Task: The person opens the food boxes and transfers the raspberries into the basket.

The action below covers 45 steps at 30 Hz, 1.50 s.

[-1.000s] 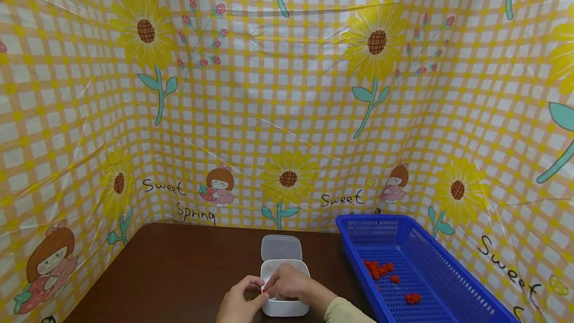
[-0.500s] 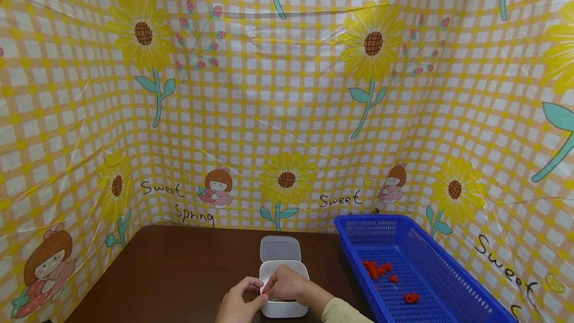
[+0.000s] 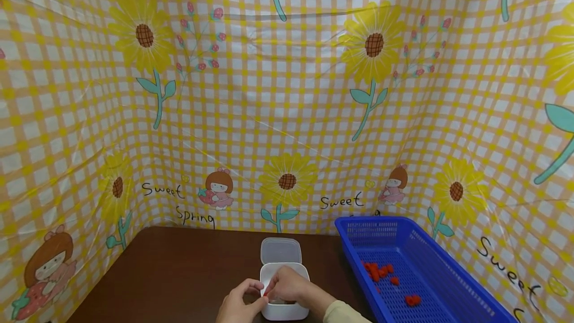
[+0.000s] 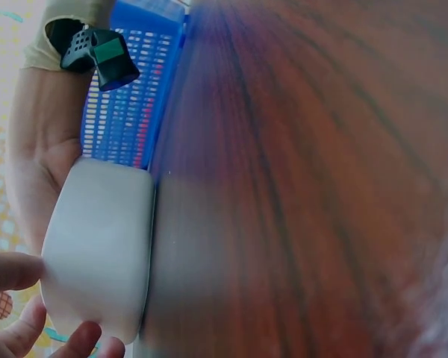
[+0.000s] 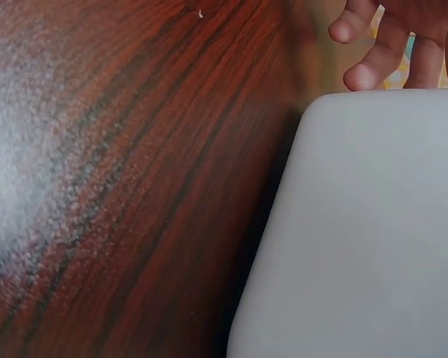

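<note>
In the head view a small white box (image 3: 284, 312) stands on the dark table, its translucent lid (image 3: 281, 251) folded back behind it. My left hand (image 3: 242, 302) holds the box at its left wall, thumb by the rim; the left wrist view shows fingertips (image 4: 82, 339) against the side. Reaching into the box from the right, my right hand (image 3: 290, 284) pinches a small red piece (image 3: 266, 291) close to the left thumb. This hand hides most of the inside, and the piece's exact kind is too small to tell.
To the right stands a blue perforated basket (image 3: 441, 283) holding several small red pieces (image 3: 376, 270). Its left side is close to my right forearm. A checked, flower-printed cloth (image 3: 287, 88) surrounds the brown wood-grain table (image 3: 179, 273) at the back and sides.
Both hands stay at the box with almost no movement. A little more of the red piece shows at the right fingertips than half a second ago. The head view has shifted slightly.
</note>
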Tool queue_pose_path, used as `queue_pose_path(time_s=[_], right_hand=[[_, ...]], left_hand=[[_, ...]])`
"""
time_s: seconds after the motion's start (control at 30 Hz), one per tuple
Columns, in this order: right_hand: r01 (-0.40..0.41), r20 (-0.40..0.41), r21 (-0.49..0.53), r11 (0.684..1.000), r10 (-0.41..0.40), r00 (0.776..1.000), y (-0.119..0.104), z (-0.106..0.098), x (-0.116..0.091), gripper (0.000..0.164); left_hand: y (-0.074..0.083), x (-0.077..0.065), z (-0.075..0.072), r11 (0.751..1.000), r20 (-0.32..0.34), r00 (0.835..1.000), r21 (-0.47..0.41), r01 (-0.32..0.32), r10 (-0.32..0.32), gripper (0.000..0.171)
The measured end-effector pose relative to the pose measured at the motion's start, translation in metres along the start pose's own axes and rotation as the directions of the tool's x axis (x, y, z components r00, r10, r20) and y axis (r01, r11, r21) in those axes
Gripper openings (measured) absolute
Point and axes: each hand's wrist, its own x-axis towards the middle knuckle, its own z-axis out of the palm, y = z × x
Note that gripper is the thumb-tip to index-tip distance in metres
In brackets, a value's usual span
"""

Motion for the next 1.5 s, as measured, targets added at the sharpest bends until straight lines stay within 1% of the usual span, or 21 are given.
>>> queue_pose_path(time_s=[0.13, 0.27, 0.37, 0.57, 0.7, 0.83, 0.97, 1.1, 1.2, 1.5], right_hand=[[-0.031, 0.008, 0.008, 0.999, 0.031, 0.999, 0.0, 0.0, -0.002, 0.009], [-0.031, 0.014, 0.022, 0.999, 0.031, 0.999, -0.008, -0.007, -0.002, 0.007], [-0.04, 0.034, 0.048, 0.998, 0.039, 0.999, -0.016, -0.018, -0.003, 0.007], [-0.048, 0.041, 0.055, 0.997, 0.046, 0.998, -0.026, -0.047, -0.008, 0.009], [-0.053, 0.001, 0.04, 0.998, 0.053, 0.999, -0.03, -0.068, -0.011, 0.012], [-0.057, -0.034, 0.048, 0.997, 0.059, 0.998, -0.033, -0.09, -0.016, 0.012], [-0.061, -0.07, 0.059, 0.996, 0.065, 0.995, -0.032, -0.113, -0.022, 0.014], [-0.057, -0.116, 0.041, 0.998, 0.062, 0.991, -0.027, -0.134, -0.026, 0.015], [-0.072, -0.143, 0.032, 0.997, 0.076, 0.987, -0.023, -0.15, -0.03, 0.017], [-0.149, -0.224, 0.034, 0.988, 0.153, 0.962, -0.007, -0.19, -0.043, 0.021]], left_hand=[[-0.001, -0.002, 0.0, 1.0, 0.014, 1.0, -0.006, 0.005, -0.005, 0.028], [0.001, -0.003, 0.001, 1.0, -0.002, 1.0, -0.011, -0.018, 0.018, 0.027], [0.002, -0.002, 0.002, 1.0, -0.015, 1.0, 0.0, -0.022, 0.022, 0.026], [0.0, 0.0, 0.004, 1.0, 0.025, 0.999, 0.001, 0.028, -0.028, 0.026], [0.001, 0.001, 0.004, 0.999, 0.012, 0.999, 0.003, 0.05, -0.05, 0.025], [0.003, 0.003, 0.004, 0.997, 0.012, 0.997, -0.005, 0.074, -0.074, 0.024], [0.006, 0.005, 0.004, 0.998, -0.001, 0.998, 0.015, 0.065, -0.065, 0.023], [0.008, 0.006, 0.003, 0.997, -0.025, 0.998, 0.049, 0.056, -0.055, 0.022], [0.009, 0.006, 0.002, 0.996, -0.035, 0.998, 0.061, 0.06, -0.058, 0.022], [0.007, 0.003, 0.0, 0.996, -0.013, 0.996, 0.036, 0.085, -0.085, 0.022]])
